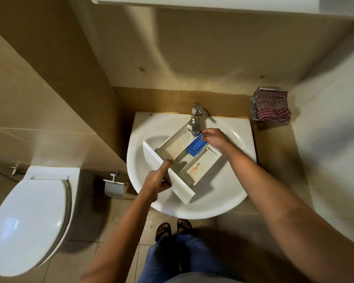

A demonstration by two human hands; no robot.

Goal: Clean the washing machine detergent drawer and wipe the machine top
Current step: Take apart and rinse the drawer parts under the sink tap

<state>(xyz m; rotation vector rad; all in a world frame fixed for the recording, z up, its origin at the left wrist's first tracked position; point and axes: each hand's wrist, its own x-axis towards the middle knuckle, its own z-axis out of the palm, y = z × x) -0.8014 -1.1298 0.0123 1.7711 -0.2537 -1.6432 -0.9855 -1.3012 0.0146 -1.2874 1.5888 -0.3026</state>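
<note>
From the head camera: we hold the detergent drawer slantwise over the white sink, its back end under the tap. A blue insert sits in a compartment near that end. Our left hand grips the drawer's front panel, thumb on top. Our right hand pinches the insert's far end.

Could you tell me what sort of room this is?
A bathroom, most likely: a toilet stands beside a basin with a tap, and a paper holder hangs between them.
</note>
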